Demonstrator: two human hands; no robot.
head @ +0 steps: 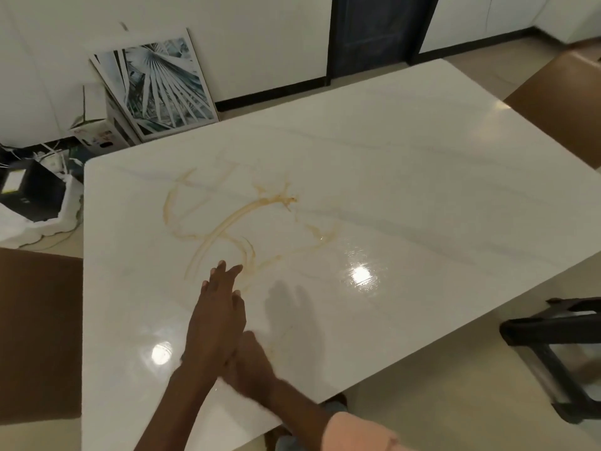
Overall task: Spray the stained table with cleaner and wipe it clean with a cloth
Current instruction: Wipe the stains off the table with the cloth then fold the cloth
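Two bare hands are held over the near part of the white counter (422, 177), one crossed above the other. The left hand (216, 323) is stretched out flat with straight fingers pointing toward the brown stain (227, 222) and grips nothing. The right hand (250, 362) lies partly beneath it and is blurred, so its fingers cannot be told as straight or curled; nothing is seen in it. The stain is spread in loops across the middle of the counter, just beyond the left fingertips.

No spraying or wiping is judged to be begun: the smears look untouched. The next move is judged to call for fetching a spray bottle and a cloth, neither of which is visible anywhere in the view. The counter's near corner is cut off by the arms. Dark brown chairs (35, 330) are only partly shown at the edges.
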